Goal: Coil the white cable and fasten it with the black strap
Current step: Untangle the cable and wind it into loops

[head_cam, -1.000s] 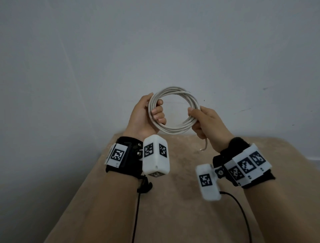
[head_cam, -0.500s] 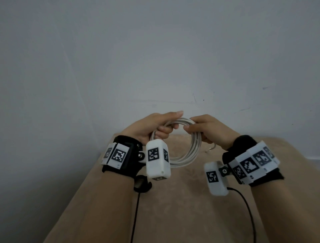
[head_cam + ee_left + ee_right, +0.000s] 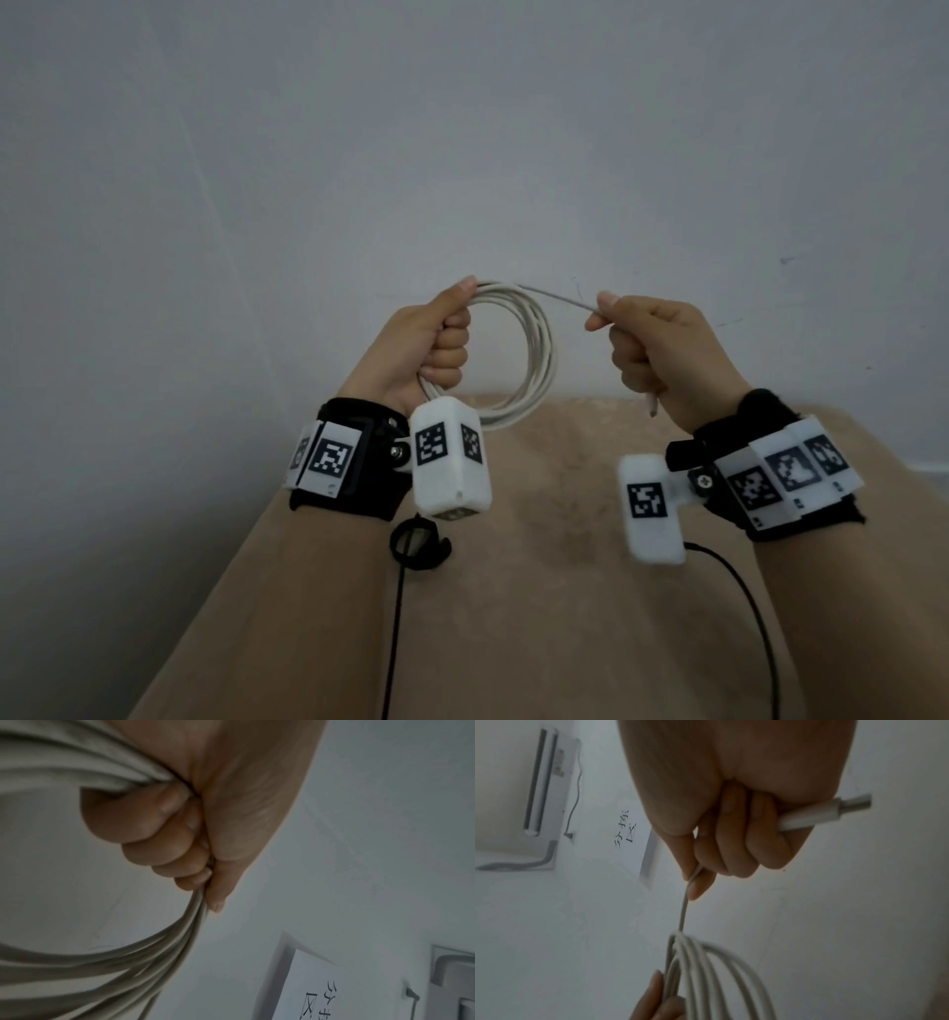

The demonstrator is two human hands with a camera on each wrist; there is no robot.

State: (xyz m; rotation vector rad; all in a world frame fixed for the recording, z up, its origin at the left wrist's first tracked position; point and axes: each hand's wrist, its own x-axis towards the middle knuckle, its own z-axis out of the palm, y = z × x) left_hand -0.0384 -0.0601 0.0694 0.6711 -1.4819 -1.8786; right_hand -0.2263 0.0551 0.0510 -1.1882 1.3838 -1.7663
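The white cable (image 3: pixel 536 354) hangs as a coil of several loops in the air above the beige table (image 3: pixel 539 591). My left hand (image 3: pixel 441 339) grips the coil's left side in a fist (image 3: pixel 164 833). One straight strand runs from the coil's top to my right hand (image 3: pixel 631 339), which pinches it between thumb and forefinger. The cable's end plug (image 3: pixel 834 809) sticks out of the bottom of that fist (image 3: pixel 731 841). The black strap (image 3: pixel 418 547) lies curled on the table under my left wrist.
A plain grey wall stands close behind the table. Black camera leads (image 3: pixel 744 606) trail from both wrists toward me. The wrist views show a paper sign (image 3: pixel 628 827) and a wall fixture (image 3: pixel 541 780).
Both hands rose with the coil and then moved apart. My right hand left the coil and pulled one end strand out to the right.
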